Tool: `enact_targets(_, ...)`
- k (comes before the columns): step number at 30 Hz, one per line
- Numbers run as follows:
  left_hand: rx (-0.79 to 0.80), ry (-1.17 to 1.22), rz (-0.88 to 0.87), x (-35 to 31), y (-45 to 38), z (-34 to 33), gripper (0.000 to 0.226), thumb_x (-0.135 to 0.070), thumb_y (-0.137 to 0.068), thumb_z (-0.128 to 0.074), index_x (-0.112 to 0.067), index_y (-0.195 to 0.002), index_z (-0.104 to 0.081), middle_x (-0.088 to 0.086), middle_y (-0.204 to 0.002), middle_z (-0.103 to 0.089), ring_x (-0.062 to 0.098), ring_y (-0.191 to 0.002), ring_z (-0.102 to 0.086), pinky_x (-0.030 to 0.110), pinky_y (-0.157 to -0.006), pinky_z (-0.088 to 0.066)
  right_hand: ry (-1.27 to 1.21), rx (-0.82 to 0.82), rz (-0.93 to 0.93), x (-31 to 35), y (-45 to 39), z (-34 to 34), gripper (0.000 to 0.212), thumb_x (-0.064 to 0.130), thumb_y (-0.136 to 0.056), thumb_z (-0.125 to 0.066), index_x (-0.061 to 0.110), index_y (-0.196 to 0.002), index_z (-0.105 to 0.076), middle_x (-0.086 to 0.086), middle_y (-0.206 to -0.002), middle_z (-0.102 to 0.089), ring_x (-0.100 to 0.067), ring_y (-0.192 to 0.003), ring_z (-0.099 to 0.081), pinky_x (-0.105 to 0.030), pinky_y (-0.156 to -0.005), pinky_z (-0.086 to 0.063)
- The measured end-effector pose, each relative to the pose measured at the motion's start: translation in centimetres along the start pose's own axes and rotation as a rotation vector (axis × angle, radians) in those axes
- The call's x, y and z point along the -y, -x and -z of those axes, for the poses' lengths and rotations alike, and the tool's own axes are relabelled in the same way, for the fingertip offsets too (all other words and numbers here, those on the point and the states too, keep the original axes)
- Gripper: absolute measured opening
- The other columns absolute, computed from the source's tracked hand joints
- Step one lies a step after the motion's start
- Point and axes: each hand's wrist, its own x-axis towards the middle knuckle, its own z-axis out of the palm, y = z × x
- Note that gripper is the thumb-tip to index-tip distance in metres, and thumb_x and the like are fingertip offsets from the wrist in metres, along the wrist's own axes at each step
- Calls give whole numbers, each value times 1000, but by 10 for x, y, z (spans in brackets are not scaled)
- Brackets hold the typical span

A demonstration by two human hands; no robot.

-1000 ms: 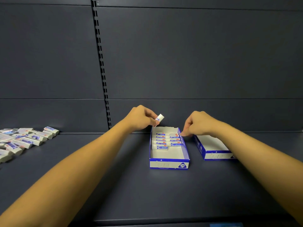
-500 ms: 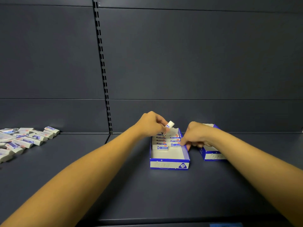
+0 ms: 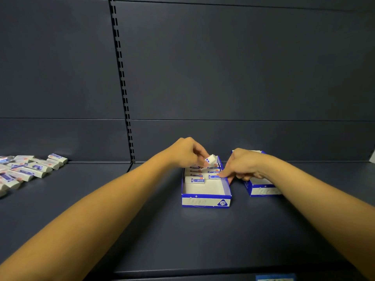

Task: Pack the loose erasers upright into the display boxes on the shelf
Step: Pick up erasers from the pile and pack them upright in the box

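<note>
Loose pile [image 3: 26, 171]: erasers lying flat in a heap at the shelf's far left, running off the left edge of view, well apart from the boxes.
Open room: a wide bare stretch of shelf [image 3: 142, 230] between the pile and the box, crossed only by the left forearm.
Left hand [image 3: 185, 154]: above the back of the box, fingers curled, pinching one eraser [image 3: 211, 159] that is tilted over the box's far right corner.
Box [image 3: 206, 201]: blue and white, marked 2B on its front wall; two rows of erasers fill its back half, the front half bare white floor.
Packed erasers [image 3: 197, 180]: standing on edge, labels facing front.
Right hand [image 3: 243, 166]: fingers curled, a fingertip touching the nearest eraser of the right row, thumb outside the box's right wall; whether it truly grips I cannot tell.
Second box [image 3: 263, 188]: just right of the first, partly hidden by the right wrist.
Surface: dark matte shelf, front lip at bottom.
Room: dark back panels, slotted upright [image 3: 123, 88] left of centre.
</note>
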Motion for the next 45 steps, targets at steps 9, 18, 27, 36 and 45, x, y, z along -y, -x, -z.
enact_targets(9, 215, -98, -107, -11, -6, 11, 20, -20, -89, -75, -24, -109, -77, -2, -83, -78, 14, -83, -74, 33, -79, -61, -30, 20, 7, -3, -2, 0, 30, 21, -88, -76, -5, -103, -70, -8, -71, -74, -11, -47, -36, -23, -44, -29)
enact_targets(18, 321, -277, -219, -21, -6, -6, 17, -13, -92, -70, -23, -101, -80, -6, -100, -77, 10, -93, -71, 24, -79, -58, -54, 47, 5, -2, -1, 1, 29, 17, -88, -76, -8, -103, -70, -11, -71, -74, -12, -46, -32, -23, -42, -27)
enact_targets(27, 256, -311, -38, -29, -11, -21, 28, -45, -79, -82, -18, -89, -79, -8, -81, -72, 12, -81, -69, 20, -66, -51, -38, 33, 19, -4, -4, 0, 31, 18, -88, -75, -8, -103, -71, -11, -73, -74, -13, -48, -33, -24, -43, -29)
enact_targets(36, 273, -353, 63, -36, -6, -29, 40, -42, -74, -87, -12, -98, -78, 3, -94, -76, 17, -83, -71, 28, -78, -59, -19, 25, 28, -3, -3, 0, 25, 18, -89, -74, -6, -96, -71, -9, -65, -71, -14, -46, -32, -24, -44, -28)
enact_targets(45, 179, -429, -112, -30, 12, -30, 21, -28, -78, -85, -11, -87, -78, 5, -92, -76, 14, -78, -63, 18, -69, -47, -12, 26, 31, -3, -3, 0, 21, 18, -89, -74, -2, -93, -70, -9, -69, -74, -14, -45, -32, -24, -43, -27)
